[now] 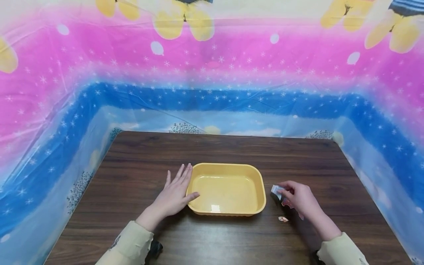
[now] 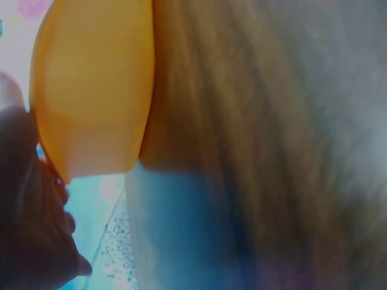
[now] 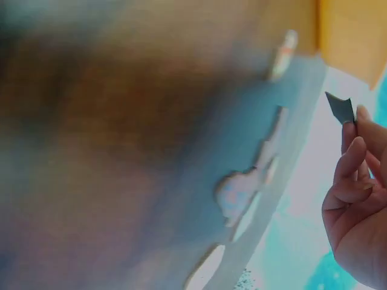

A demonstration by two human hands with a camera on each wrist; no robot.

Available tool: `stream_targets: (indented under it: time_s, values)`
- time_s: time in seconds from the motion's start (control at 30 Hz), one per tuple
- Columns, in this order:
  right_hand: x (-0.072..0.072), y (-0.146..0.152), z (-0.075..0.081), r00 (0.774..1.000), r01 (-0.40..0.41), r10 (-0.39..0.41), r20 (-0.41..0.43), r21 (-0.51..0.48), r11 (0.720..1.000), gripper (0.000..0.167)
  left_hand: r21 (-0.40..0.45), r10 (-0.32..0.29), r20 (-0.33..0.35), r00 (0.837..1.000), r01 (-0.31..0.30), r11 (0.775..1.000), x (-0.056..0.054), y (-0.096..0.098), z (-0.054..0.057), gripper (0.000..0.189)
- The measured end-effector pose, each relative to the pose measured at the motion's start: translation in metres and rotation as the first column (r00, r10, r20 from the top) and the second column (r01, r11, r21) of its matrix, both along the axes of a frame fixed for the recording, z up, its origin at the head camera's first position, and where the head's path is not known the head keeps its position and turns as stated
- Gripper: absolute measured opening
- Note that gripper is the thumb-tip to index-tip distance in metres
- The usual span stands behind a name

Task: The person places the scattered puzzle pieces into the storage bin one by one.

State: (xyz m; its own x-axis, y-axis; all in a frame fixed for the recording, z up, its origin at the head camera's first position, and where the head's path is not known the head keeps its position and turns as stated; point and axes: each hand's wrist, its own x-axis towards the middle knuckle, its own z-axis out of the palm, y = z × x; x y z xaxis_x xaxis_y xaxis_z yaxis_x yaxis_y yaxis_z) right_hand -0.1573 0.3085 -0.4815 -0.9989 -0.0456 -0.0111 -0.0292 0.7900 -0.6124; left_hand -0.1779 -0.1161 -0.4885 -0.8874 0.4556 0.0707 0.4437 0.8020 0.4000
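Observation:
A yellow rectangular plastic basin (image 1: 228,189) stands on the wooden table. My left hand (image 1: 175,193) rests against its left end, fingers straight along the outside and thumb over the rim. To the right of the basin, my right hand (image 1: 300,197) pinches a small flat piece (image 1: 275,191) between thumb and fingertips. That piece looks pale from the head and dark, with a notched edge, in the right wrist view. Below the right hand lie several thin cut-out pieces, among them a small orange-and-white piece (image 1: 283,219) and a pinkish patterned piece (image 3: 239,192), partly hidden by the hand from the head.
The dark wooden table (image 1: 159,147) has rounded far corners. A pink and blue printed cloth (image 1: 212,73) hangs around its back and sides. A small black object (image 1: 155,249) shows beside the left sleeve. Both wrist views are partly blurred.

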Motion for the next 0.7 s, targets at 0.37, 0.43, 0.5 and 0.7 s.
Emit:
stream_targets:
  time_s: [0.37, 0.43, 0.5, 0.7]
  values:
    - [-0.026, -0.042, 0.037, 0.991, 0.008, -0.027, -0.131, -0.145, 0.989, 0.029, -0.049, -0.096, -0.008, 0.995, 0.096, 0.994, -0.005, -0.008, 0.004, 0.108]
    - [-0.033, -0.060, 0.043, 0.994, -0.040, 0.021, -0.109, -0.175, 0.984, 0.029, -0.049, -0.103, -0.006, 0.995, 0.102, 0.994, -0.005, -0.008, 0.006, 0.110]
    - [-0.040, -0.079, 0.045, 0.994, -0.091, 0.076, -0.082, -0.193, 0.977, 0.028, -0.048, -0.107, 0.001, 0.994, 0.107, 0.993, -0.005, -0.008, 0.007, 0.111]
    - [-0.058, -0.137, 0.044, 0.974, -0.214, 0.224, 0.040, -0.169, 0.962, 0.026, -0.056, -0.100, 0.005, 0.995, 0.100, 0.993, -0.005, -0.008, 0.007, 0.110]
